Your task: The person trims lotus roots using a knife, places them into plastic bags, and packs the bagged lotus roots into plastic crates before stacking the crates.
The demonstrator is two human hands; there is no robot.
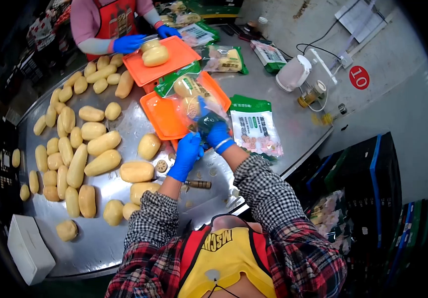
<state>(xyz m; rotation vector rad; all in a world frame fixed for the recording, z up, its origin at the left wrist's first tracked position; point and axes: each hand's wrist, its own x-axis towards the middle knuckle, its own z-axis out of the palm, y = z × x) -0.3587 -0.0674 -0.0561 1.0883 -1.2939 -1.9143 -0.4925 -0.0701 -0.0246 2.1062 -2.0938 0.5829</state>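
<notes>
Both my hands wear blue gloves. They are at the near end of a clear and green plastic bag (194,92) with peeled lotus root pieces in it, above an orange tray (155,116). My left hand (188,155) pinches the bag's near edge. My right hand (217,133) closes on the bag's green end, its fingertips partly hidden by the plastic. To the right lies a flat printed bag (253,126) with a green top. A knife with a wooden handle (198,184) and a cut lotus root slice (162,166) lie near my left wrist.
Many peeled lotus roots (77,166) cover the left of the metal table (139,111). Across it, a co-worker's gloved hand (128,43) is beside another orange tray (129,64) holding lotus root. A white box (30,248) stands front left; a kettle-like jug (293,73) is at right.
</notes>
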